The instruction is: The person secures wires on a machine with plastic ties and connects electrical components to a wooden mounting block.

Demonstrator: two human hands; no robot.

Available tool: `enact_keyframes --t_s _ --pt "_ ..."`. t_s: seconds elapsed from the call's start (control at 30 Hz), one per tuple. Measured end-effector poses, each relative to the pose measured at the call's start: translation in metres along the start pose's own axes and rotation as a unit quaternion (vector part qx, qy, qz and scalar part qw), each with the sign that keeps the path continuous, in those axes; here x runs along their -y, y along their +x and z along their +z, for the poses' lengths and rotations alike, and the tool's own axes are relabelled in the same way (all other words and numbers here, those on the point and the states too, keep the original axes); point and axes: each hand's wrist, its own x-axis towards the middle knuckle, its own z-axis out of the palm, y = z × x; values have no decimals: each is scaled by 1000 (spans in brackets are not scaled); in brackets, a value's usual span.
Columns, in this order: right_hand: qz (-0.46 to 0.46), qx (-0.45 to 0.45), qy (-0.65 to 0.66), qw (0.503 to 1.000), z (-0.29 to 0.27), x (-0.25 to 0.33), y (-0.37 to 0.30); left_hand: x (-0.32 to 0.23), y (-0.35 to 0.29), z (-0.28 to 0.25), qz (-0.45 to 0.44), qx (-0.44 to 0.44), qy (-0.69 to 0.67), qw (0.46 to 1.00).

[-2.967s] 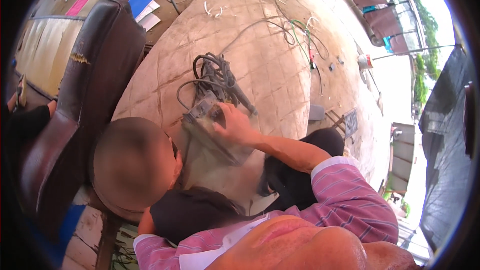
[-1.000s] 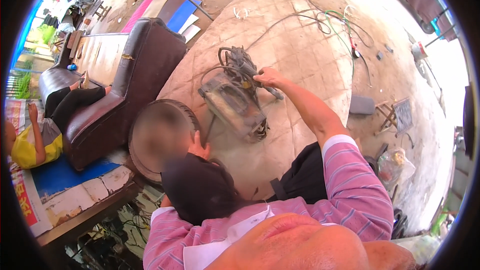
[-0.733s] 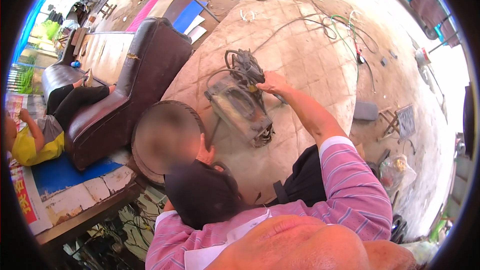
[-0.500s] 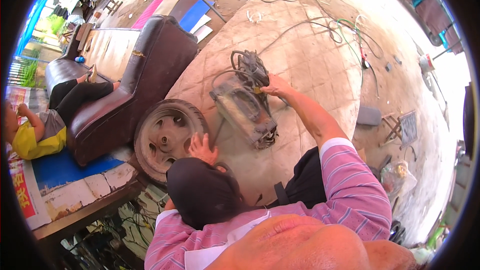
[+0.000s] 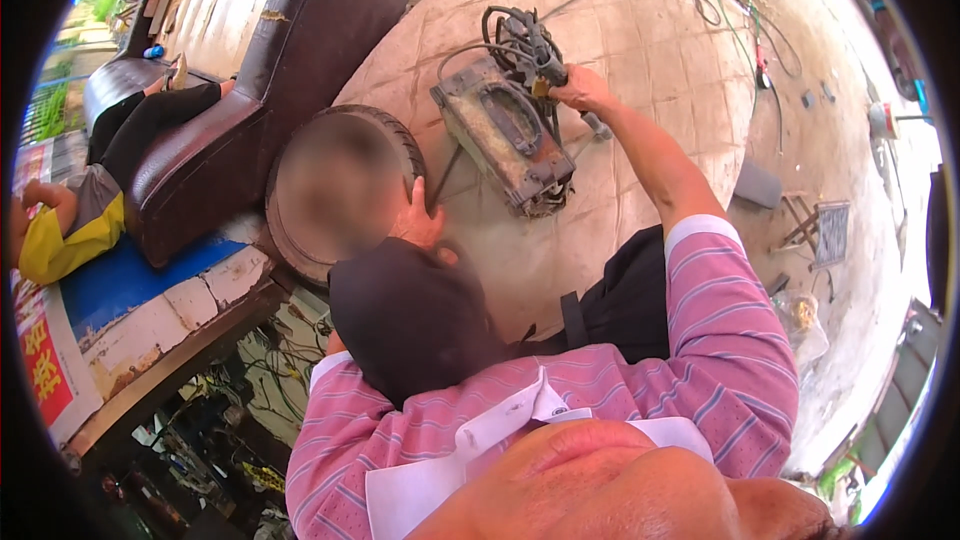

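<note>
Right hand moved from rusty metal machine onto black cables, closure unclear; left hand spread by dark-tyred wheel. Yellow seen in clear plastic bag; red paper yellow-lettered.

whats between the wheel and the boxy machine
In the head view: the left hand, at the right edge of the wheel, then a thin dark strip and tan floor before the boxy machine.

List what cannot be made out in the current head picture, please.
Wheel, head view: middle hidden by blur.
Left forearm, head view: mostly behind the knee.
Right hand, head view: too small to tell its grip.
Person at left, head view: partly cut by dark rim.
</note>
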Motion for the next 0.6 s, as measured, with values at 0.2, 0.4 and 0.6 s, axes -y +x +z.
enact_keyframes --t_s 0.2,0.4,0.6 --pt "61 -39 39 997 -28 -40 0 6 1 9 -21 -1 9 1000" --pt "119 -145 95 978 -59 -83 -11 2 0 6 18 -58 84 995" --pt "195 -163 48 966 -103 -105 -10 29 -8 25 -17 -45 2 999"
